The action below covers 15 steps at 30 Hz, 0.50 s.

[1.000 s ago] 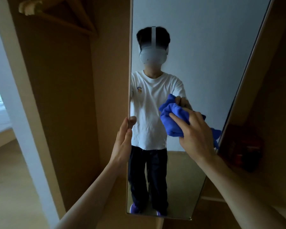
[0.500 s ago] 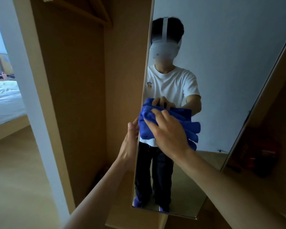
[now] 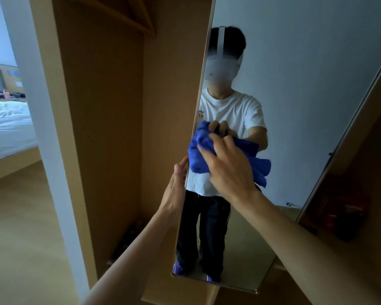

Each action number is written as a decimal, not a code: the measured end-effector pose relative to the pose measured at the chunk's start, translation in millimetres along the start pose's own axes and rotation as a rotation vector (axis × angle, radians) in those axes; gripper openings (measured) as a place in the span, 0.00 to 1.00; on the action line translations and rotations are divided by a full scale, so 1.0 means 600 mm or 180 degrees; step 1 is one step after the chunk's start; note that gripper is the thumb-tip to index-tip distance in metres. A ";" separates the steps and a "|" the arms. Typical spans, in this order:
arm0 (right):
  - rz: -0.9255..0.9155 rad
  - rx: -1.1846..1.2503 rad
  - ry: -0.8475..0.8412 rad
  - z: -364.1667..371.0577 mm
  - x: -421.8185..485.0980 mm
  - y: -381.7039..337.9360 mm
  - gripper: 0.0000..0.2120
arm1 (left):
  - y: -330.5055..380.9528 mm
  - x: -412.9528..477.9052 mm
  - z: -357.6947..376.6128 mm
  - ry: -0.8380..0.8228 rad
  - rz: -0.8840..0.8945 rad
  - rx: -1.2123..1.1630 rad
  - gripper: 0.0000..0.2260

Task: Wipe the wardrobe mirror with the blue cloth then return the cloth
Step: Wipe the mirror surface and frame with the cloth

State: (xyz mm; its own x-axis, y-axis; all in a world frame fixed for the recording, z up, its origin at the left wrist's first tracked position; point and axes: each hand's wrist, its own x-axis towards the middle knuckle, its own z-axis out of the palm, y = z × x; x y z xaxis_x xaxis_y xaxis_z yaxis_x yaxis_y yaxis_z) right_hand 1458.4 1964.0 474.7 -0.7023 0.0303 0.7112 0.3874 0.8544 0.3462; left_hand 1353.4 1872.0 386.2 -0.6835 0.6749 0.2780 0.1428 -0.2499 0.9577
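Right hand (image 3: 227, 170), fingers curled into the bunched cloth (image 3: 198, 158), presses it to the mirror (image 3: 306, 95) at mid-height, close to the mirror's left edge. Left hand (image 3: 176, 188) lies with straight fingers along that edge, just beside the cloth, apparently steadying the panel. Stage: wiping under way; how much glass is already clean cannot be judged in this dim view, and the cloth's return is not yet begun. Left of the mirror: open wardrobe (image 3: 110, 128), with a bed (image 3: 7, 128) far beyond. Right of the mirror: a dim red object (image 3: 348, 212). Nothing lies on the glass; only the left hand bounds the stroke.
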 end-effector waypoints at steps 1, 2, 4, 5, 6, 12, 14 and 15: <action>-0.0107 0.0034 -0.0094 0.012 -0.021 -0.009 0.16 | -0.003 -0.001 0.000 0.0021 -0.0002 -0.0049 0.23; -0.0195 0.0060 -0.0221 0.025 -0.044 -0.018 0.14 | -0.005 0.000 0.001 0.0057 -0.0010 -0.0115 0.23; -0.0276 0.0135 -0.0518 0.044 -0.086 -0.033 0.15 | -0.005 0.002 0.003 0.0117 -0.0034 -0.0190 0.21; -0.0246 0.0192 -0.0605 0.050 -0.096 -0.036 0.16 | -0.004 0.003 0.004 0.0133 -0.0045 -0.0178 0.20; -0.0207 0.0222 -0.0616 0.053 -0.098 -0.036 0.16 | -0.003 0.003 0.005 0.0153 -0.0052 -0.0165 0.20; 0.0283 0.0246 0.0076 0.015 -0.029 0.019 0.29 | -0.005 -0.008 0.006 0.0136 0.0075 0.0194 0.19; 0.0370 0.0169 0.0254 0.003 -0.015 0.039 0.30 | -0.006 -0.013 0.008 0.0104 0.0165 0.0322 0.17; 0.0297 0.0126 0.0274 0.006 -0.018 0.040 0.28 | -0.007 -0.015 0.009 0.0098 0.0208 0.0345 0.17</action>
State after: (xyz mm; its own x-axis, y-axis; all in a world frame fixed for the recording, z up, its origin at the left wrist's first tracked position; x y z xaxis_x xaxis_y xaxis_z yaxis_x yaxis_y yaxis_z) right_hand 1473.2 1986.2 473.5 -0.6098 0.0676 0.7897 0.4238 0.8698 0.2528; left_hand 1363.0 1870.8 380.1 -0.6917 0.6375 0.3393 0.2631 -0.2150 0.9405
